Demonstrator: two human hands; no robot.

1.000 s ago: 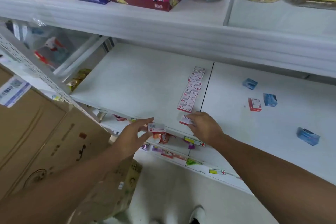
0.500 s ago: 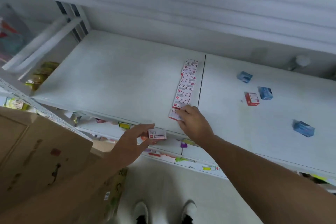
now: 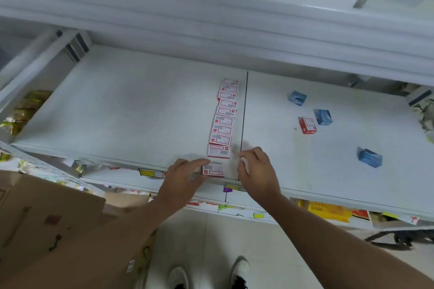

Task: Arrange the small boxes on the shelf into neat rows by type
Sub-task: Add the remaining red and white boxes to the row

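White shelf [image 3: 141,105], a seam down its middle. Row of red-and-white boxes [image 3: 224,117] runs front to back just left of the seam, flat, edge to edge, slightly staggered. Nearest box [image 3: 213,169] lies at the shelf's front lip, a small gap from the row's end. Left hand [image 3: 185,179] touches that box's left edge with extended fingers, thumb below; fingers fairly straight, close together, not wrapped round it. Right hand [image 3: 257,171] sits just right of the same box at the seam, fingers bent loosely, tips blurred; whether it touches anything, cannot tell. Right half of shelf: three blue boxes [image 3: 297,98] scattered well apart, one stray red box [image 3: 307,125] just beside the middle blue one. Cardboard carton [image 3: 47,218] lower left.
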